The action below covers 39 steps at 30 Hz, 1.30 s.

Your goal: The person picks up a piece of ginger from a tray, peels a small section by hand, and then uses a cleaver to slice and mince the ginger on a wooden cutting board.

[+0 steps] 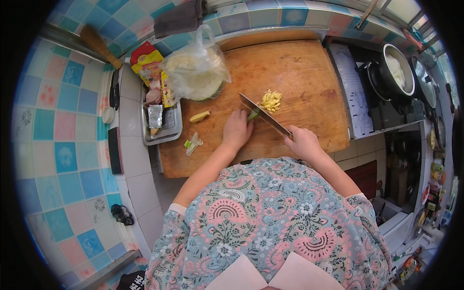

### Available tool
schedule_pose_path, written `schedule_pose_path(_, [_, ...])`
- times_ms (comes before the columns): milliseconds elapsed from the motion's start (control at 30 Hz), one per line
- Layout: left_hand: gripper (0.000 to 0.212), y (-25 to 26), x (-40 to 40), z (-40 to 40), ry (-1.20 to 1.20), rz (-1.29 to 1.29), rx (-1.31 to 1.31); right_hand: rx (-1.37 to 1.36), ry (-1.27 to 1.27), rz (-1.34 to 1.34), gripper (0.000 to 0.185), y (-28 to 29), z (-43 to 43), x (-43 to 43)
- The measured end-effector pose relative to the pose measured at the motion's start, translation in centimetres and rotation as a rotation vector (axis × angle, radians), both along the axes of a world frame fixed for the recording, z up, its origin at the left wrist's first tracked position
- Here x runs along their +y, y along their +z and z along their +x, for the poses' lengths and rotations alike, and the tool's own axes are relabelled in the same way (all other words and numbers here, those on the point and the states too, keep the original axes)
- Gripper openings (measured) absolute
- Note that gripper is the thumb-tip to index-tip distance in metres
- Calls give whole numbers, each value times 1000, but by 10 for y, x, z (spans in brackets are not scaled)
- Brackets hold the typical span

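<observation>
A large wooden cutting board lies before me. My left hand presses a short green stalk, perhaps scallion, against it, fingers bunched behind the blade. In my right hand is the handle of a kitchen knife, its blade slanting away to the upper left across the stalk's end. Just beyond the blade sits a small heap of chopped pale yellow pieces, possibly ginger. A peeled yellow piece lies left of my left hand. Nearer me are pale and green trimmings.
A clear plastic bag of food stands on the board's far left. Beside it, a metal tray holds packets. A phone lies on the left ledge. To the right, a pot sits on the stove.
</observation>
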<state>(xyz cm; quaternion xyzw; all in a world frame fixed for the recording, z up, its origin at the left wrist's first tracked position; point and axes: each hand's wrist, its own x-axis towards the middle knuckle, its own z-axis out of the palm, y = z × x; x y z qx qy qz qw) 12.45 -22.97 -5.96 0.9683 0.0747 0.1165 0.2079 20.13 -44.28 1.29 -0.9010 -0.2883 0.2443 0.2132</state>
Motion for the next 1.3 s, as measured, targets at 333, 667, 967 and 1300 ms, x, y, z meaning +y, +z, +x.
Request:
schedule_pose_path(333, [34, 4, 5, -10, -105, 17, -199, 26, -21, -27, 22, 2, 1, 1])
schedule_pose_path(667, [29, 5, 3, -10, -75, -111, -210, 26, -63, -24, 22, 15, 0, -2])
schedule_pose_path(967, [19, -2, 12, -9, -177, -40, -224, 67, 5, -64, 23, 21, -4, 8])
schedule_pose_path(1300, [13, -4, 7, -8, -149, -29, -238, 32, 7, -113, 22, -11, -10, 37])
